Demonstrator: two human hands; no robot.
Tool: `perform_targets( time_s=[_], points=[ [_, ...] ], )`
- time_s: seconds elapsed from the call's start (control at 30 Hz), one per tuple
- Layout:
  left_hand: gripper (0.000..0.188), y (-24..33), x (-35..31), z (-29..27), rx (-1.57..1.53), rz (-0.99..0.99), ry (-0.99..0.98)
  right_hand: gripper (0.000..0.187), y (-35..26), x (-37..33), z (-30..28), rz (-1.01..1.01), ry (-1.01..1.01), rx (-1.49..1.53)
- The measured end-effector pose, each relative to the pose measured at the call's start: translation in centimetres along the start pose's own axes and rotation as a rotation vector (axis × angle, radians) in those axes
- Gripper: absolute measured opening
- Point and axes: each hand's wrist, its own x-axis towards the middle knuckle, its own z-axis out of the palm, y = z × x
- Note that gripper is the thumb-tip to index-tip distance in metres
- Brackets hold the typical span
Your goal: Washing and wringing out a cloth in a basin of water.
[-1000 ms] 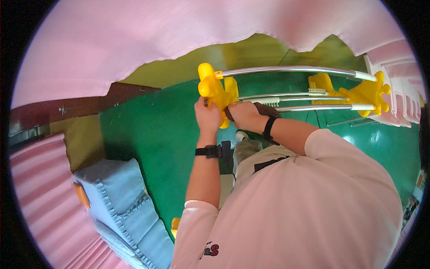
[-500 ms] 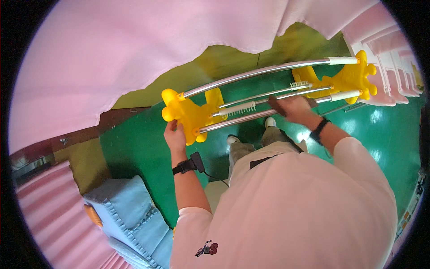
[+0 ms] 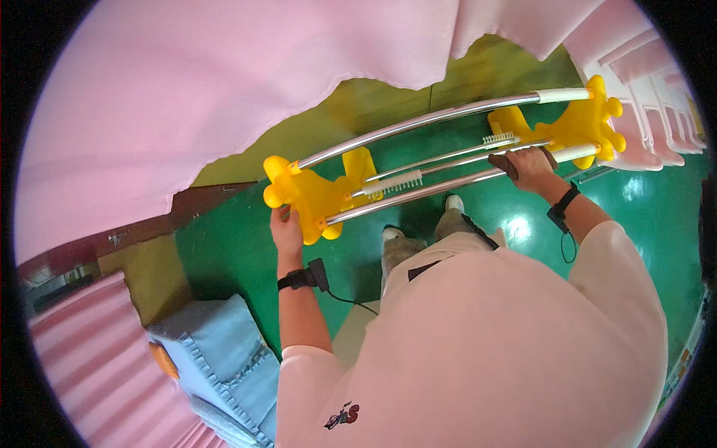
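A rack with yellow moulded end panels (image 3: pixel 312 200) and several metal rails (image 3: pixel 429 193) stretches across in front of me. My left hand (image 3: pixel 286 233) is closed on the outer edge of the left end panel, its fingertips partly hidden. Over at the right, my right hand (image 3: pixel 533 170) presses a brown cloth (image 3: pixel 503 165) around the near rail, close to the white sleeve (image 3: pixel 575 153) at its right end. White toothed strips (image 3: pixel 394 184) sit on the inner rails.
Pink curtains (image 3: pixel 246 82) hang along the far side and at lower left. A chair with a light blue cover (image 3: pixel 216 343) stands at lower left. Pale pink moulded shapes (image 3: pixel 635 134) line the far right. Below the rack lies a green floor (image 3: pixel 231 250).
My right hand has slid to the right along the near rail with the brown cloth. My left hand keeps its place on the yellow panel; the view has shifted slightly.
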Motion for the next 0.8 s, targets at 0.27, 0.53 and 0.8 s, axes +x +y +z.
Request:
perform_targets(
  time_s=[0.27,0.53,0.8],
  points=[
    [0.034,0.0,0.0,0.4,0.200,0.142,0.028,0.037,-12.5,4.7,1.0,-0.103,0.036,0.123],
    [0.036,1.3,-0.7,1.4,0.339,0.175,0.099,0.024,-28.2,10.8,0.0,-0.217,-0.016,0.242],
    [0.033,1.6,-0.4,0.5,0.456,0.169,0.161,0.022,-39.5,15.3,0.4,-0.284,-0.013,0.357]
  ],
)
